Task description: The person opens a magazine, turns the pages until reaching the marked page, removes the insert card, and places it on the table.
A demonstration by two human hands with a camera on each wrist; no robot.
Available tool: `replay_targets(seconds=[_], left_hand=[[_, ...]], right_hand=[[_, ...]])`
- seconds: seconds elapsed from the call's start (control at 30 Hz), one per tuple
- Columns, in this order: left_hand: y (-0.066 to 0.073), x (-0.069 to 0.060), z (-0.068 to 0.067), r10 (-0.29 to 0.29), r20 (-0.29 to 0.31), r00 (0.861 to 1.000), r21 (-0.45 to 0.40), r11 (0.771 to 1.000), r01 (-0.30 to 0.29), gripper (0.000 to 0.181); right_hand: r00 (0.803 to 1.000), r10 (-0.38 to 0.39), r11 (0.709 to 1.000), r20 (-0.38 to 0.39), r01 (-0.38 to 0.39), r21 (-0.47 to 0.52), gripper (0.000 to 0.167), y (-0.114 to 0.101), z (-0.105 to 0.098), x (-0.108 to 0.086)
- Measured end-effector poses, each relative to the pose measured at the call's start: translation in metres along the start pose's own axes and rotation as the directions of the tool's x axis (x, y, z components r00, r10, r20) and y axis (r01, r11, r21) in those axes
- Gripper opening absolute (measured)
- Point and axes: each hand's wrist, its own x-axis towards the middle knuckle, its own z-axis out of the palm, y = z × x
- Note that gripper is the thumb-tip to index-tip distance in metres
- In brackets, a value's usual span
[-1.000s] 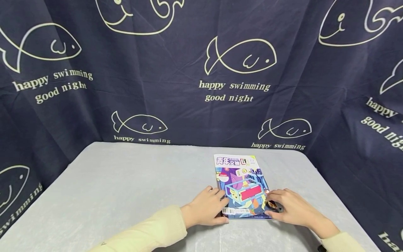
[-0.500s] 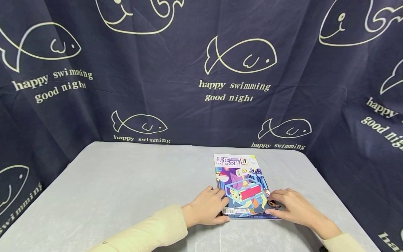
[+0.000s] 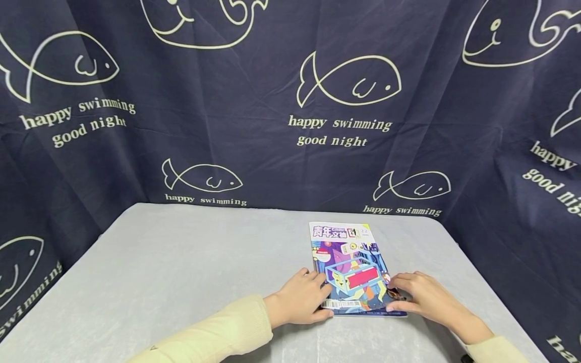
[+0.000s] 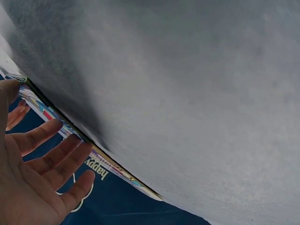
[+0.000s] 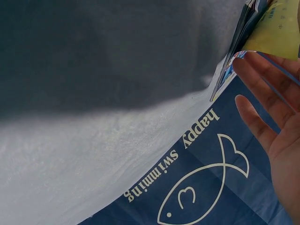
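A magazine [image 3: 349, 267] with a colourful illustrated cover lies on the table, right of centre. Beneath its near edge shows a dark blue strip of another magazine [image 3: 386, 313]. My left hand [image 3: 303, 297] touches the left side, its fingertips along the page edges and its thumb by the near corner. In the left wrist view those fingers are nearly straight. At the right side, my right hand [image 3: 428, 298] touches the edge with fingers and thumb spread apart. A bent yellow sheet [image 5: 276, 29] bulges beside its fingers in the right wrist view, hiding the thumb.
The light grey cloth-covered table [image 3: 190, 262] spreads far to the left of the magazines. Behind it and at both sides hangs a dark blue curtain [image 3: 254, 121] printed with fish and lettering. The table's right edge runs close to my right forearm.
The dark bulge at the right edge has flattened partly, and more of the lower magazine's near edge shows to the right. My right hand has shifted slightly right; the left hand stays nearly in place.
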Motion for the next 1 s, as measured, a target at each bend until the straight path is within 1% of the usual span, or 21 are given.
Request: replay_targets(seconds=[0.1,0.4,0.67,0.87,1.0], left_hand=[[0.0001,0.0001,0.0003,0.000,0.001,1.000,0.004,1.000,0.000,0.049],[0.0014,-0.0003,0.0021,-0.006,-0.003,1.000,0.024,1.000,0.006,0.048],[0.0025,-0.0007,-0.0002,-0.005,-0.003,1.000,0.026,1.000,0.006,0.045],[0.0025,-0.0006,0.0004,-0.003,0.001,1.000,0.032,0.999,0.003,0.046],[0.0022,-0.0005,0.0012,-0.004,0.001,1.000,0.028,1.000,0.003,0.048]], right_hand=[[1.000,0.006,1.000,-0.008,-0.006,-0.003,0.038,-0.0002,0.0002,-0.0007],[0.999,0.037,0.999,0.002,-0.037,0.029,0.038,-0.0017,-0.0022,-0.0028],[0.998,0.058,0.998,-0.004,-0.058,0.014,0.045,-0.0027,-0.0011,-0.0049],[0.999,0.049,0.999,0.007,-0.049,-0.004,0.036,-0.0017,-0.0007,-0.0044],[0.999,0.050,0.999,0.022,-0.050,-0.006,0.034,-0.0012,-0.0020,-0.0030]])
